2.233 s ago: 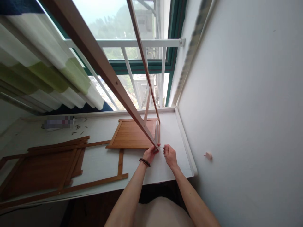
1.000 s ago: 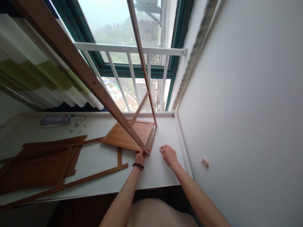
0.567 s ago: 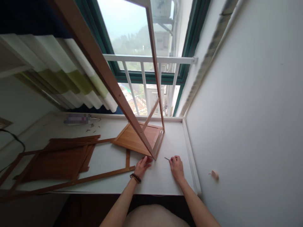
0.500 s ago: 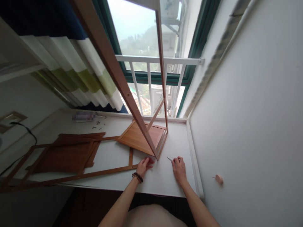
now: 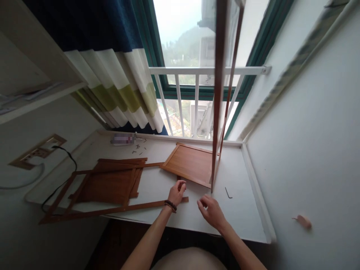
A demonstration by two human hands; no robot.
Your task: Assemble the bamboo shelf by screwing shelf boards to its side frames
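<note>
My left hand (image 5: 177,193), with a dark bead bracelet at the wrist, hovers near the end of a wooden frame rail, its fingers curled together; whatever they may hold is hidden. To its right, my right hand (image 5: 211,210) has loosely bent fingers with a gap by the thumb, and nothing shows in it. An L-shaped hex key (image 5: 227,192) lies on the white tabletop beyond that hand. In front of both hands is a brown wooden panel (image 5: 191,163), joined at its right side to a tall upright wooden frame (image 5: 218,93).
A flat wooden frame with panels (image 5: 107,183) lies on the left. Several small metal pieces (image 5: 137,147) and a plastic packet (image 5: 123,138) are at the back. A window railing (image 5: 208,70) runs behind, with a wall (image 5: 309,150) on the right and a socket (image 5: 38,152) on the left.
The hex key has left my right hand and now lies on the tabletop. My right hand has moved left towards my left hand. The view has turned left.
</note>
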